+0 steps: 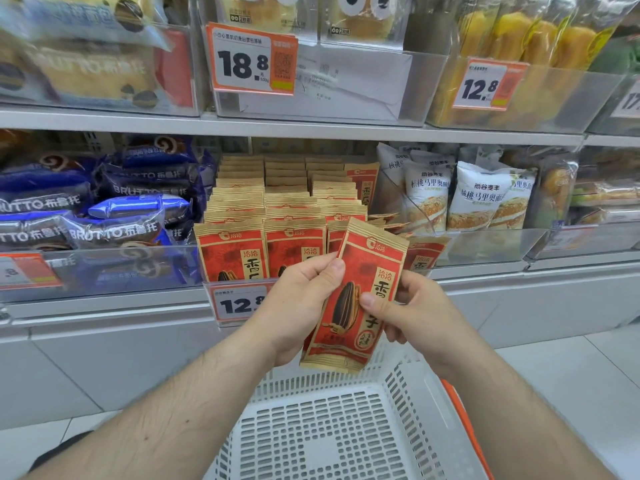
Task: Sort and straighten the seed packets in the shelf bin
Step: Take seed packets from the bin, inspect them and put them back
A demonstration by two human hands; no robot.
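Both hands, left hand (298,306) and right hand (412,313), pinch one seed packet (353,299) before the shelf bin (485,247). Judged light, crinkly, slippery; grip your packet's side edges.

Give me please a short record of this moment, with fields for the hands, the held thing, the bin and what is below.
left hand: grips the held packet's left edge
right hand: pinches its right side, thumb on the front
held packet: red and tan seed packet, tilted, in front of the bin
shelf bin: rows of matching packets upright; some at the right side lie askew
price tag: on the bin front, partly hidden
basket: white, below the hands
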